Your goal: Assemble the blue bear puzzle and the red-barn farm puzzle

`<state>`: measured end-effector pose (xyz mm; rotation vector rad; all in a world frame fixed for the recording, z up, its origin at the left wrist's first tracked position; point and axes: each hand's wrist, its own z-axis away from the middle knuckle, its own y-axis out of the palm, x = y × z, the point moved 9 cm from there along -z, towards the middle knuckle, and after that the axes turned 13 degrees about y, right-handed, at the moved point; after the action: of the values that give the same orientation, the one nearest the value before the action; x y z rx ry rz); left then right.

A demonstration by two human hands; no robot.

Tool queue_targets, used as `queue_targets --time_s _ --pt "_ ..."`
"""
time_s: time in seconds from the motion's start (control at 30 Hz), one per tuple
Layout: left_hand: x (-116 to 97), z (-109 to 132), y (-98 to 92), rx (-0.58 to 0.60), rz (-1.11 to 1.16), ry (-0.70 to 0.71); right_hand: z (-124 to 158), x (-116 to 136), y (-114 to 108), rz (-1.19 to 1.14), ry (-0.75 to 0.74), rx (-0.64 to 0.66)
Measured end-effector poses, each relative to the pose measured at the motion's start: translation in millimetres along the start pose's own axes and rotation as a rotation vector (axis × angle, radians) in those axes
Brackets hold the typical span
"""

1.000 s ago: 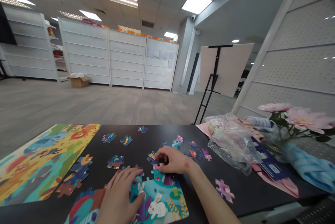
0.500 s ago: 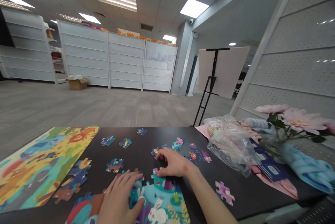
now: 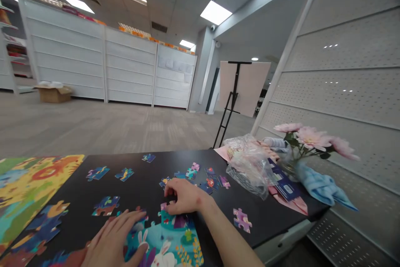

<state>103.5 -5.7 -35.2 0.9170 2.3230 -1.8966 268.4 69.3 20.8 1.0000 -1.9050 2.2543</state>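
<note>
The half-built jigsaw puzzle (image 3: 165, 233) with its white rabbit (image 3: 161, 260) lies at the near edge of the black table (image 3: 268, 229), partly under both hands, and I'm reading it from the head camera. The right hand (image 3: 184, 196) sits at its top edge with the fingers (image 3: 170, 190) curled downward and together, just above a small pink-topped piece (image 3: 163, 206); from here I can't tell whether they are clamped on anything. The left hand (image 3: 114, 242) lies flat and open on the puzzle's left side, fingers apart, gripping nothing I can see. Loose puzzle pieces (image 3: 191, 173) are scattered past the right fingertips, with a lilac piece (image 3: 242, 220) off alone to the right and a larger clump (image 3: 106, 205) near the left hand. Further left, a finished, brightly coloured puzzle (image 3: 34, 179) runs off the table's edge. At the right end of the table I have a crumpled clear plastic bag (image 3: 250, 167), a navy card (image 3: 283, 185) on pink paper (image 3: 292, 205), pink flowers (image 3: 312, 137) in a glass vase (image 3: 289, 167), and a pale blue cloth (image 3: 321, 188). Beyond stand a black easel (image 3: 229, 88), white shelving (image 3: 128, 65), and a cardboard box (image 3: 53, 94) on the carpeted floor.
</note>
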Motion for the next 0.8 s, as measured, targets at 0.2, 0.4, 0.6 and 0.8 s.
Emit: queue_targets --time_s 0.2,0.4,0.6,0.8 --pt "8.4 -0.8 7.3 0.013 0.007 0.006 -1.2 2.8 4.8 0.005 -0.030 -0.006" --pt "-2.1 -0.1 -8.1 -0.015 0.015 0.004 18.3 -43.4 -55.6 -0.005 0.180 -0.431" --pt "-20.8 0.7 -25.8 -0.023 -0.001 -0.057 101.8 -128.4 -63.0 0.258 0.466 -0.547" --pt "-14.2 0.2 -15.3 0.023 0.067 -0.056 132.7 -115.6 -37.1 0.239 0.436 -0.543"
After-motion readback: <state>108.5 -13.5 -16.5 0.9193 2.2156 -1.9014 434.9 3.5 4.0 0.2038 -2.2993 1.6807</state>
